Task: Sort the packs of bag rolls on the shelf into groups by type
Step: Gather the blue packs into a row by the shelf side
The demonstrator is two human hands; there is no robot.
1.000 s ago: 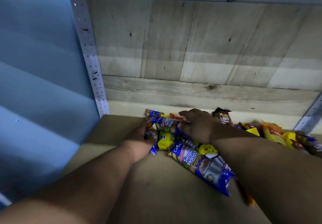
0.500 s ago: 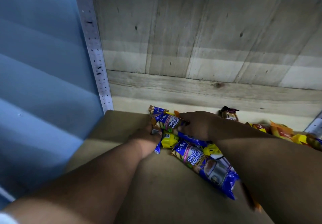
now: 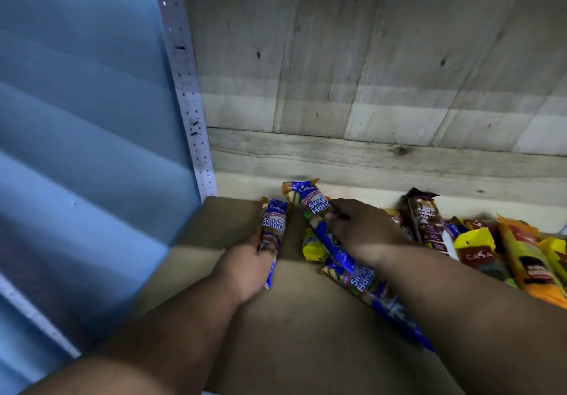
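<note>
- Our left hand (image 3: 248,259), at centre frame, was wrapped around one blue pack (image 3: 272,232), a long glossy plastic sleeve with crimped ends, lying lengthwise on the brown shelf (image 3: 306,333).
- Our right hand (image 3: 362,232), just right of it, had its fingertips pinched on a second blue pack (image 3: 310,202), of the same print, angled toward the upper left.
- A third blue pack (image 3: 368,284) lay under our right forearm, running to the lower right.
- We counted three blue packs in all, and one dark brown pack (image 3: 425,219) standing behind the right wrist.
- Crinkled yellow and orange packs (image 3: 521,256) were heaped at the right edge; we could not count them.
- Behind stood rough grey planks (image 3: 368,72) and a perforated metal post (image 3: 190,103).
</note>
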